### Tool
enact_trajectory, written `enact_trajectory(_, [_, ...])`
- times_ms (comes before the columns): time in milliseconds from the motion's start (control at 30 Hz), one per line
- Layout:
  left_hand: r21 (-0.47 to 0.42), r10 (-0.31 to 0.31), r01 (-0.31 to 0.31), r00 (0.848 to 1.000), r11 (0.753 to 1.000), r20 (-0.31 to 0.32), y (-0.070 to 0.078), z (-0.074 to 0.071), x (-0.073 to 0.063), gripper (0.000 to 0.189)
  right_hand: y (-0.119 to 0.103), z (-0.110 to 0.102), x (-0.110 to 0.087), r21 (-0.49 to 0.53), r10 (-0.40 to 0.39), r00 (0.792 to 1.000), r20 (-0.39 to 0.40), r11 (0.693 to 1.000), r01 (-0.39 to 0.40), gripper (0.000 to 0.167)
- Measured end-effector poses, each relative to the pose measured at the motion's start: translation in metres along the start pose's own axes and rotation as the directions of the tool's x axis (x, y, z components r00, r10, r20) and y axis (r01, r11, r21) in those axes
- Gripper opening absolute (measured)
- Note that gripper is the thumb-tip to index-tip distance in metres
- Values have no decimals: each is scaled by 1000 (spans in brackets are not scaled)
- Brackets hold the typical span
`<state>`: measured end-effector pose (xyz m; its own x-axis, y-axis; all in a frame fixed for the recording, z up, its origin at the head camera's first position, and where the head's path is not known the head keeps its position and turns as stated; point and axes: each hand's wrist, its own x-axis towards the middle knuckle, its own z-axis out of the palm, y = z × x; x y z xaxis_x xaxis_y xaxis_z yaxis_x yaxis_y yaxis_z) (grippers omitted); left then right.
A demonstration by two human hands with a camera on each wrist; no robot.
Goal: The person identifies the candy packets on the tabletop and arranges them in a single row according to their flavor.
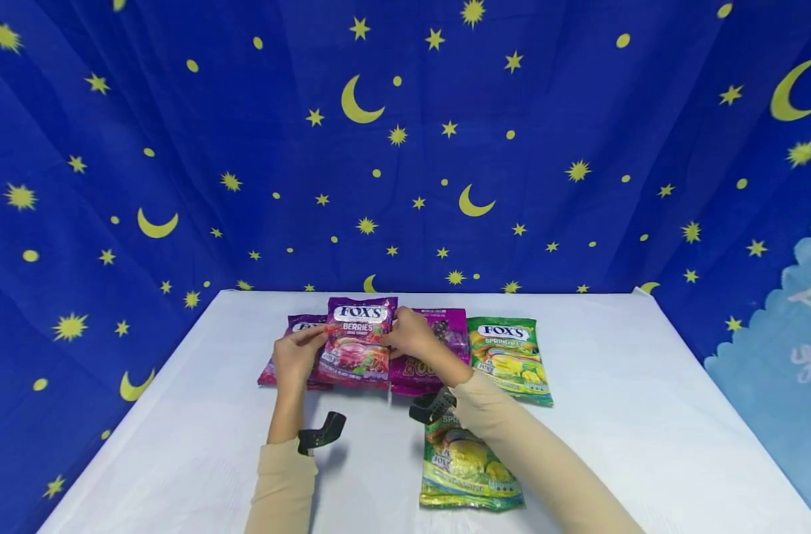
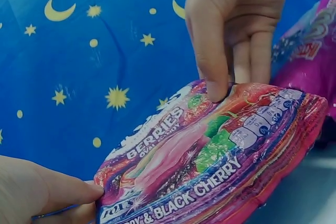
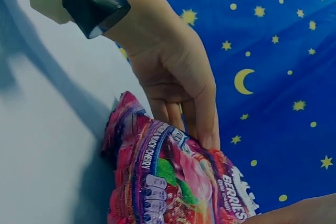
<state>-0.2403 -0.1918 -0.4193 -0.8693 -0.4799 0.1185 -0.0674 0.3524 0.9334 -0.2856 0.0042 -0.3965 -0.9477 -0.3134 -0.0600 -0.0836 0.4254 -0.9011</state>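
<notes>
Both hands pinch a purple Fox's Berries candy bag [image 1: 358, 352] by its two sides, raised with its front tilted upward. The left hand [image 1: 294, 361] grips the left edge; in the left wrist view its thumb [image 2: 79, 184] presses on the bag's front. At the opposite edge, the right hand [image 1: 412, 334] has its thumb on the front and its other fingers behind the bag, as the right wrist view shows. Behind the held bag, a second purple Fox's bag [image 1: 268, 373] and a magenta candy bag [image 1: 450, 326] lie partly covered.
A green Fox's bag [image 1: 508, 360] lies right of the magenta one. Nearer the front, another green Fox's bag [image 1: 468, 475] lies partly beneath the right forearm. The white table [image 1: 645, 445] meets a blue star-and-moon curtain [image 1: 418, 148] at its back edge. Each wrist wears a black mount.
</notes>
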Motion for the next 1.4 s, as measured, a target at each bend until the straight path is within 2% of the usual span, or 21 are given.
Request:
enact_trajectory(67, [17,0,0,1000,1000,-10,-4,1,1,21,-3,2,1,-100,16,1000,-20,995,-18,29])
enact_trajectory(133, [50,7,-6,1000,999,-16,-7,2,2,21,-6,3,2,-225,30,999,-38,974,-38,23])
enact_trajectory(200, [75,16,-14,1000,997,-21,-11,4,3,21,-8,5,2,-346,40,998,-52,936,-56,20])
enact_trajectory(333, [114,59,-57,998,992,-16,-16,7,4,21,-9,7,2,-511,55,996,-73,855,-84,32])
enact_trajectory(433, [124,80,-79,997,989,-2,-18,10,3,20,-10,9,2,-549,69,994,-82,829,-103,36])
enact_trajectory(600, [158,95,-96,995,983,13,-19,15,1,20,-10,10,4,-605,101,992,-72,787,-124,31])
enact_trajectory(867, [229,170,-171,985,958,24,-23,25,-3,18,-14,16,14,-720,173,984,-47,677,-153,13])
enact_trajectory(1000, [251,183,-179,983,951,7,-26,27,-2,17,-15,20,17,-755,178,983,-41,639,-147,10])
enact_trajectory(1167, [275,191,-183,982,944,-1,-29,28,-2,17,-14,23,20,-775,178,982,-56,612,-155,17])
enact_trajectory(1400, [285,190,-180,982,942,-8,-29,27,-4,16,-9,24,22,-777,162,984,-80,608,-163,11])
